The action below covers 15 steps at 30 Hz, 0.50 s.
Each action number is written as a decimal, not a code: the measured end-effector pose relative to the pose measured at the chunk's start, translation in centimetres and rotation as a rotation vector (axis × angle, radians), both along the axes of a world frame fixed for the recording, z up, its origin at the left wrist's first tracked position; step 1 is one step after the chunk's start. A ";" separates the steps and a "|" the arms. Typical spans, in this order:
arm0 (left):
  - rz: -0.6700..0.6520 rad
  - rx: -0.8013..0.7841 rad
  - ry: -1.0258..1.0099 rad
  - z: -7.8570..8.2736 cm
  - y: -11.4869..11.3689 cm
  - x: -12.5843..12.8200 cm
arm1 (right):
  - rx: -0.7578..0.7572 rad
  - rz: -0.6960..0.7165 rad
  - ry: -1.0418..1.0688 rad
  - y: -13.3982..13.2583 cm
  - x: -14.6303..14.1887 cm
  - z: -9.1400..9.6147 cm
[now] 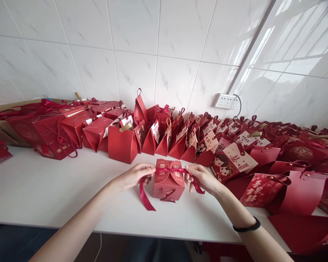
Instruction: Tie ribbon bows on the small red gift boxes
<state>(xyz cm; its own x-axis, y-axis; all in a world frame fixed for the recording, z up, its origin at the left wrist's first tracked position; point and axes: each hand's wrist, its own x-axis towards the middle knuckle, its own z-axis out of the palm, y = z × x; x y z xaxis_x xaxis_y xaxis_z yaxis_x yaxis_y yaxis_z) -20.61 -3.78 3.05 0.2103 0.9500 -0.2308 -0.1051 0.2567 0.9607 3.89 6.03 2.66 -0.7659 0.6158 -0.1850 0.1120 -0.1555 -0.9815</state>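
A small red gift box (168, 182) stands on the white table (57, 193) in front of me. A dark red ribbon (169, 170) runs across its top, knotted at the middle. My left hand (135, 176) pinches the ribbon's left end, whose tail (145, 196) hangs down onto the table. My right hand (203, 178) pinches the right end beside the box. Both hands pull the ribbon outward, level with the box top. A black band (247, 228) sits on my right wrist.
Several red gift boxes and bags (153, 134) stand in rows along the tiled wall, with more piled at the right (284, 171) and larger red bags at the left (51, 134). A white socket (225, 101) is on the wall.
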 end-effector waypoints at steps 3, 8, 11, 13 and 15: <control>-0.012 -0.019 -0.045 -0.3 0.1 -0.2 | 0.016 -0.016 -0.011 0.1 0.1 -0.2; -0.035 -0.012 -0.083 -1.0 0.0 -0.6 | 0.034 0.012 -0.018 0.6 0.7 -1.7; -0.042 -0.011 -0.091 -1.3 -0.1 -0.7 | 0.052 0.011 -0.010 0.7 1.0 -2.3; -0.042 -0.008 -0.089 -1.4 -0.1 -0.8 | 0.063 0.015 -0.005 0.8 1.1 -2.4; -0.042 -0.003 -0.084 -1.5 -0.2 -0.8 | 0.071 0.026 -0.005 0.8 1.3 -2.5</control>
<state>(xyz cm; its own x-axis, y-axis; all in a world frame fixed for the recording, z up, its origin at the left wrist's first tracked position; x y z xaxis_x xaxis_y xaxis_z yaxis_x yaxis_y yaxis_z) -21.39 -3.93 1.58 0.2687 0.9392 -0.2137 -0.1746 0.2657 0.9481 5.14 6.83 0.19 -0.7806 0.6078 -0.1455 0.1203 -0.0823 -0.9893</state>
